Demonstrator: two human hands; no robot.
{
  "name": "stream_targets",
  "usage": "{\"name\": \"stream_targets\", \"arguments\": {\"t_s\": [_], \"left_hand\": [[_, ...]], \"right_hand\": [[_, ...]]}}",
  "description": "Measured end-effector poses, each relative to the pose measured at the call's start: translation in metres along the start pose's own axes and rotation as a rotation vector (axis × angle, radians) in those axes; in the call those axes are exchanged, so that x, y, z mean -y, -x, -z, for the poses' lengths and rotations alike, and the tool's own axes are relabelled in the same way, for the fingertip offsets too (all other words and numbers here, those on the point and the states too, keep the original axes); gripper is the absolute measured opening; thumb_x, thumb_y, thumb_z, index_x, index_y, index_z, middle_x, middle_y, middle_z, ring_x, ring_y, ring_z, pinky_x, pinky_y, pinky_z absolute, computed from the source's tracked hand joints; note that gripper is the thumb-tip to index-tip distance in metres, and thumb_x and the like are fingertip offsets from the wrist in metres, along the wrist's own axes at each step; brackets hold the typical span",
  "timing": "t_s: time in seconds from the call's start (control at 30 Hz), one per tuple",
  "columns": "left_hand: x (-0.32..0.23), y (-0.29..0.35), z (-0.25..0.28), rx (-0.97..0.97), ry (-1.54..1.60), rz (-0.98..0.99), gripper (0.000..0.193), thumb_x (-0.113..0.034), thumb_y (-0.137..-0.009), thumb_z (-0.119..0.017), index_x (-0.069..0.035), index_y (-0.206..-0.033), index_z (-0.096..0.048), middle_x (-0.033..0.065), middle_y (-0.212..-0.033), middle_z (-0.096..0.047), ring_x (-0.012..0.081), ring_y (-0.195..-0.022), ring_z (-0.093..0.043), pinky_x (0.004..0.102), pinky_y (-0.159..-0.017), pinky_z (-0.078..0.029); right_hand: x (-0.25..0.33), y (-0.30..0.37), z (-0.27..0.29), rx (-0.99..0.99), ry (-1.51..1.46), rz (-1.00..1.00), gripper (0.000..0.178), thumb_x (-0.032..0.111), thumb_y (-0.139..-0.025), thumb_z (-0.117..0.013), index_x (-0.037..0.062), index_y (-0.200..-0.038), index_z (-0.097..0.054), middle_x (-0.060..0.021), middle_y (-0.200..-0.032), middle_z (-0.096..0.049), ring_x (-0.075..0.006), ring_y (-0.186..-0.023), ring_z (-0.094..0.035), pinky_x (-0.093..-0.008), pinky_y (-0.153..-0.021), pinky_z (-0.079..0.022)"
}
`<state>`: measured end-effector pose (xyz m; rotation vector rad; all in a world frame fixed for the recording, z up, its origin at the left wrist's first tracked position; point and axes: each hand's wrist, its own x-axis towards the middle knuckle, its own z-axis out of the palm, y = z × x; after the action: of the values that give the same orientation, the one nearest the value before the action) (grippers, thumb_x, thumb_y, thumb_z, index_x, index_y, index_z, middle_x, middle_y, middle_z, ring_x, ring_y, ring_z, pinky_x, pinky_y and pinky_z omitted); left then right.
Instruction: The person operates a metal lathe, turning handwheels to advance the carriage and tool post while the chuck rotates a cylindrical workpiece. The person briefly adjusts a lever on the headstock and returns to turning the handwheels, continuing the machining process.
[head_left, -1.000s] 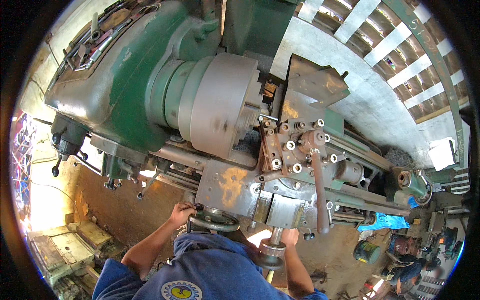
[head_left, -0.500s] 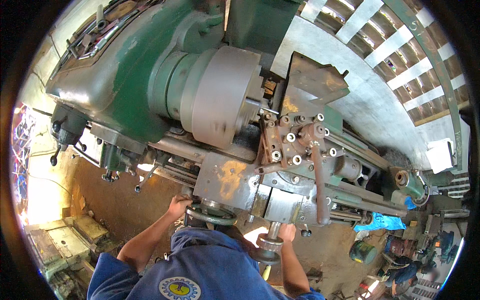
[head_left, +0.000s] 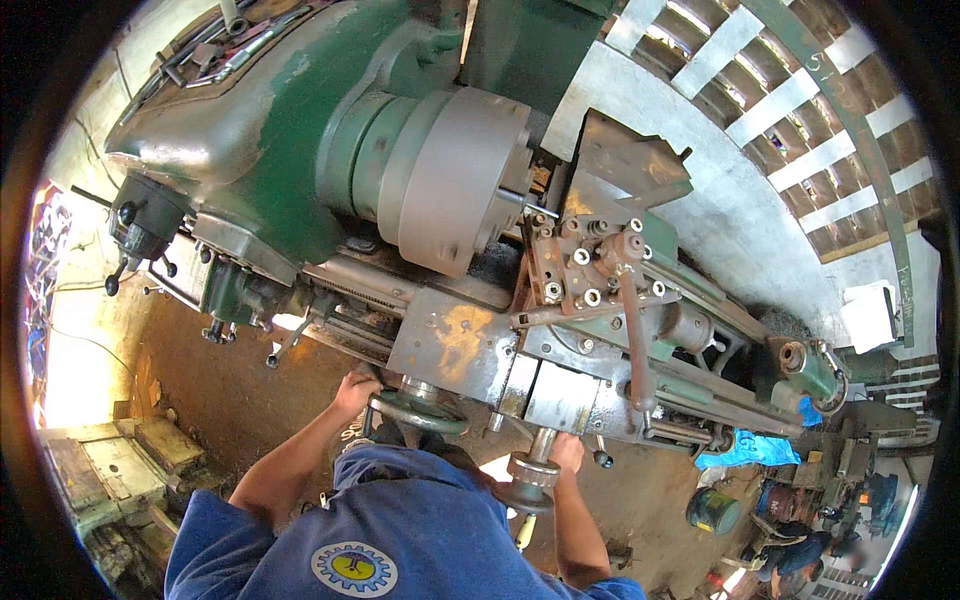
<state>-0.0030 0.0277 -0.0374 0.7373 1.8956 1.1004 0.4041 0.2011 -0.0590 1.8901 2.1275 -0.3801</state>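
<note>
A green metal lathe stands in front of me. My left hand [head_left: 356,392] is closed at the left rim of the carriage handwheel [head_left: 418,411]. My right hand [head_left: 567,453] is beside the cross-slide shaft, just above its round dial and handle [head_left: 530,478]; its fingers are partly hidden, so their grip is unclear. A large grey chuck [head_left: 462,180] holds a thin bright rod [head_left: 525,202] that points at the tool post [head_left: 585,265]. The tool post's long clamping lever [head_left: 636,345] slants down toward me. A ball-ended lever [head_left: 602,458] sits right of my right hand.
Hand tools [head_left: 235,55] lie on the headstock [head_left: 230,150]. The tailstock [head_left: 812,370] stands at the far right. A blue cloth or bag [head_left: 748,450] hangs below the bed, near a green drum [head_left: 712,510]. Another person [head_left: 795,555] is bent over at lower right.
My view has shifted slightly. The chuck's face and surface markings look different, which suggests it has turned. Both hands stay at about the same parts of the lathe.
</note>
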Motion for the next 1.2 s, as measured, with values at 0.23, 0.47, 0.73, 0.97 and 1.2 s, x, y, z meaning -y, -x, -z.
{"name": "stream_targets", "arguments": {"t_s": [0.23, 0.47, 0.73, 0.97, 1.2], "left_hand": [[0.030, -0.013, 0.005, 0.100, -0.474, -0.460, 0.021, -0.017, -0.074, -0.058, 0.002, -0.070, -0.065, 0.0146, -0.073, -0.064, 0.0256, -0.069, -0.063, 0.0339, -0.062, -0.047], [0.020, -0.003, -0.002, 0.021, -0.158, -0.035, 0.024, -0.019, -0.075, -0.058, 0.003, -0.070, -0.065, 0.0134, -0.067, -0.061, 0.0223, -0.066, -0.062, 0.0338, -0.063, -0.047], [0.011, -0.007, 0.001, -0.001, -0.174, -0.107, 0.022, -0.015, -0.073, -0.057, 0.006, -0.068, -0.063, 0.0147, -0.067, -0.061, 0.0265, -0.067, -0.062, 0.0345, -0.063, -0.047], [0.035, -0.009, 0.001, 0.066, -0.314, -0.267, 0.013, -0.007, -0.071, -0.056, 0.004, -0.066, -0.059, 0.0147, -0.069, -0.062, 0.0283, -0.066, -0.061, 0.0354, -0.060, -0.049], [0.030, -0.009, -0.001, 0.003, -0.159, -0.282, 0.018, -0.012, -0.072, -0.058, 0.004, -0.067, -0.062, 0.0139, -0.066, -0.060, 0.0256, -0.064, -0.061, 0.0355, -0.061, -0.047]], "right_hand": [[0.000, 0.000, 0.004, 0.037, 0.035, 0.060, 0.020, 0.017, -0.067, -0.074, 0.0005, -0.078, -0.071, -0.0213, -0.083, -0.068, -0.0356, -0.081, -0.068, -0.0438, -0.074, -0.055], [0.004, 0.004, 0.011, 0.002, -0.017, 0.057, 0.015, 0.014, -0.070, -0.069, -0.0011, -0.074, -0.071, -0.0225, -0.079, -0.068, -0.0357, -0.078, -0.068, -0.0422, -0.074, -0.056], [0.000, 0.002, 0.008, -0.007, -0.022, 0.094, 0.018, 0.012, -0.073, -0.061, -0.0026, -0.075, -0.070, -0.0254, -0.080, -0.067, -0.0372, -0.079, -0.068, -0.0435, -0.073, -0.055], [-0.006, 0.000, -0.007, -0.056, -0.132, 0.014, 0.035, 0.021, -0.086, -0.046, -0.0041, -0.077, -0.068, -0.0271, -0.084, -0.065, -0.0414, -0.082, -0.065, -0.0485, -0.076, -0.052], [0.002, 0.004, 0.009, 0.022, -0.067, 0.044, 0.019, 0.013, -0.078, -0.056, -0.0012, -0.074, -0.068, -0.0260, -0.085, -0.066, -0.0396, -0.080, -0.066, -0.0459, -0.076, -0.053]]}}
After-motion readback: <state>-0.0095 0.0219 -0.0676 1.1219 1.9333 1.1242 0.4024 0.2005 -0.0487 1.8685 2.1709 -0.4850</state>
